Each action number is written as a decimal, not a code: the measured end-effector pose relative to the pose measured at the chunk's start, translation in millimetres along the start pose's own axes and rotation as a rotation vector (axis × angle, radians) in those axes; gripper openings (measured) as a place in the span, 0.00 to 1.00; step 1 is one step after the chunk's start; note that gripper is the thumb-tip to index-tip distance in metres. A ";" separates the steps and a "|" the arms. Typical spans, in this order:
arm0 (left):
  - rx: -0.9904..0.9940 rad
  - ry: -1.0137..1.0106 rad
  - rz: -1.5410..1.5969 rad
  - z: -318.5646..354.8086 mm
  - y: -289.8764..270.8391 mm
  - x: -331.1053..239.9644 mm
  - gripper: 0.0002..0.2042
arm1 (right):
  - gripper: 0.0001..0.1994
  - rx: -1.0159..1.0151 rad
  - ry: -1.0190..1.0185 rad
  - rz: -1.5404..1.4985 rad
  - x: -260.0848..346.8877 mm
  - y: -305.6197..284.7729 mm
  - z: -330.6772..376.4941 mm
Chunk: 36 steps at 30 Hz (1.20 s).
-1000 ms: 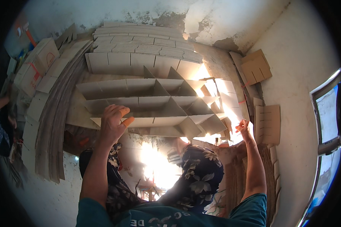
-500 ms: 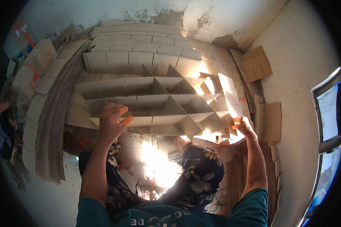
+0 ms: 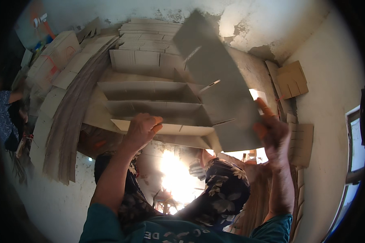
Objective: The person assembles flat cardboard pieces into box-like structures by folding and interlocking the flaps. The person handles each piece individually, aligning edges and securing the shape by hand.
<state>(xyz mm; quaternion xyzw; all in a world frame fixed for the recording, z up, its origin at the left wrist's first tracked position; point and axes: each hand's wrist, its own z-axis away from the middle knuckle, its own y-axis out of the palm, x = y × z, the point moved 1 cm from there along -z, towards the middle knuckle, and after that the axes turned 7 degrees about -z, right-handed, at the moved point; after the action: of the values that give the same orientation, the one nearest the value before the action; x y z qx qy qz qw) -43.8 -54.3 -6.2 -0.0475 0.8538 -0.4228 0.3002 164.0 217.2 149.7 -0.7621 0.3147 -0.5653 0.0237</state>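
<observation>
My left hand [image 3: 142,130], with orange covers on thumb and finger, is closed at the top edge of the nearest long cardboard strip [image 3: 182,128], pinching it. Behind that strip more long cardboard strips [image 3: 146,90] stand on edge in rows. My right hand [image 3: 275,135], also with orange finger covers and slightly blurred, grips the right edge of a slotted cardboard divider strip [image 3: 227,87]. This grey-brown strip is tilted up over the right end of the rows and hides the crosswise pieces there. Slots cut into its left part show.
Stacked slotted cardboard [image 3: 150,34] lies behind the rows. Piled flat sheets [image 3: 65,133] and a cardboard box [image 3: 59,52] are at the left, near another person's patterned sleeve [image 3: 4,115]. Folded cardboard pieces [image 3: 298,79] lean on the right wall. Bright light glares below.
My right hand has come nearer and slightly right; a slotted divider strip now rises tilted in its grip. My left hand has shifted right along the front strip. The whole view has turned slightly.
</observation>
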 end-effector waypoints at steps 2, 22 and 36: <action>-0.013 0.027 0.016 -0.6 -1.3 -2.4 0.10 | 0.27 0.139 0.057 -0.006 -1.0 26.3 -5.2; -0.009 0.116 -0.008 -1.1 -0.5 -4.6 0.09 | 0.34 0.433 0.042 0.181 -32.4 111.1 -32.5; -0.004 0.079 0.057 -7.2 7.0 -8.9 0.04 | 0.38 0.534 -0.010 0.320 -54.9 136.7 -11.7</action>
<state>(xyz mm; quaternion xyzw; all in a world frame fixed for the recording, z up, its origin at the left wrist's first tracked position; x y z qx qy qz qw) -39.3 -41.9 -3.8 -0.0071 0.8669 -0.4138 0.2779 82.9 139.2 53.8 -0.6723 0.2709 -0.6134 0.3135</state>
